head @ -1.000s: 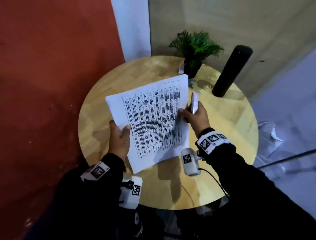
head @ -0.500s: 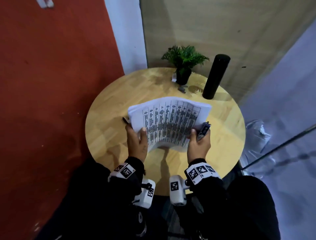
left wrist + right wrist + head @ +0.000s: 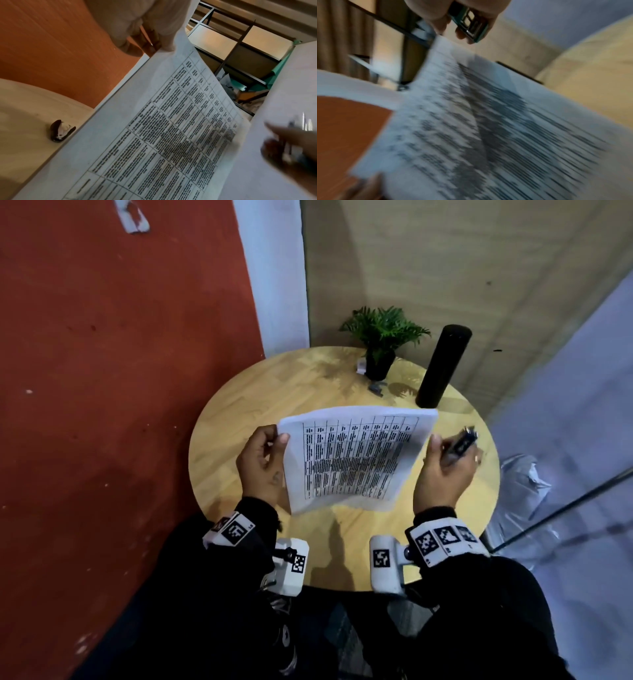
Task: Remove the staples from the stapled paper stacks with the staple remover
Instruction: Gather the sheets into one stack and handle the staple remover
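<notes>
A stapled paper stack (image 3: 352, 457) printed with a table hangs curved above the round wooden table (image 3: 239, 405). My left hand (image 3: 263, 463) pinches its upper left corner, thumb on top. My right hand (image 3: 442, 470) sits at the stack's right edge, and whether the thumb touches the paper I cannot tell. Its fingers grip a small teal and metal stapler-like tool (image 3: 469, 27), which looks dark in the head view (image 3: 460, 443). A dark brown claw staple remover (image 3: 60, 131) lies on the table under the stack's left edge. It is hidden in the head view.
A potted plant (image 3: 380, 344) and a tall black cylinder (image 3: 442, 364) stand at the table's far side. A small dark item (image 3: 376, 388) lies in front of the pot. A red wall (image 3: 120, 405) runs close along the left.
The stack swung from upright portrait to a flatter landscape hold. My left hand slid up to its top left corner. My right hand, still gripping the tool, moved to the right edge.
</notes>
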Demonstrator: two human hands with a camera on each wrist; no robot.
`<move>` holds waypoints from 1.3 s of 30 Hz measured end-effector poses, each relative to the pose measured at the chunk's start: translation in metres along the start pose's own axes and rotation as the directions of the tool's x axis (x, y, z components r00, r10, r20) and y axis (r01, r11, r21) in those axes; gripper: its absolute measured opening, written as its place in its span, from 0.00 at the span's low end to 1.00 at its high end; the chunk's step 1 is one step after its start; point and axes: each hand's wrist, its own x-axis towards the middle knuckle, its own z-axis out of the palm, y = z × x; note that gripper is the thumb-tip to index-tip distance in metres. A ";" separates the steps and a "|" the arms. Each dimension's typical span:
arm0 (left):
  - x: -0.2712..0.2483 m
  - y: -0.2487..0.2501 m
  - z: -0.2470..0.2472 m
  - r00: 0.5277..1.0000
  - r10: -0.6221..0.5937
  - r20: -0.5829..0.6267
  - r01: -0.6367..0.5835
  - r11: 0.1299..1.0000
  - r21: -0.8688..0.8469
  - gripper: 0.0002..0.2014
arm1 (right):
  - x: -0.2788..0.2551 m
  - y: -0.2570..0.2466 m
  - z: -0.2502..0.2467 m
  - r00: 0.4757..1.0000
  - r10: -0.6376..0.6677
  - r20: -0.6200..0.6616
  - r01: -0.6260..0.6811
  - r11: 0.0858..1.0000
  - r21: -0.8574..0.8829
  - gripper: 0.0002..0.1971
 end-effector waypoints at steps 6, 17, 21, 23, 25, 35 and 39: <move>-0.005 0.003 -0.004 1.000 0.009 0.009 -0.008 1.000 -0.025 0.08 | -0.012 -0.088 0.043 0.516 -0.379 0.768 0.661 0.746 -0.076 0.19; -0.011 0.013 -0.012 0.999 0.012 0.051 -0.009 0.998 -0.068 0.11 | -0.036 -0.090 0.060 0.431 -0.209 0.878 0.813 0.511 -0.278 0.11; -0.009 0.015 -0.011 1.000 -0.022 0.014 0.023 0.995 -0.097 0.10 | -0.039 -0.086 0.058 0.508 -0.384 0.771 0.691 0.716 -0.099 0.12; -0.009 0.014 -0.011 0.999 -0.038 0.003 0.038 0.996 -0.086 0.08 | -0.047 -0.095 0.060 0.714 -0.393 0.579 0.409 0.906 0.111 0.22; -0.009 0.012 -0.013 1.000 -0.015 0.015 0.015 0.999 -0.029 0.03 | -0.054 -0.107 0.069 0.835 -0.258 0.486 0.139 0.954 0.267 0.27; -0.014 0.016 -0.022 0.999 0.050 0.008 -0.051 0.991 0.121 0.05 | -0.078 -0.095 0.091 0.799 -0.250 0.546 0.306 0.952 -0.011 0.34; -0.015 0.017 -0.022 0.998 0.068 -0.008 -0.066 0.983 0.174 0.05 | -0.078 -0.095 0.092 0.743 -0.466 0.480 0.571 0.816 -0.091 0.28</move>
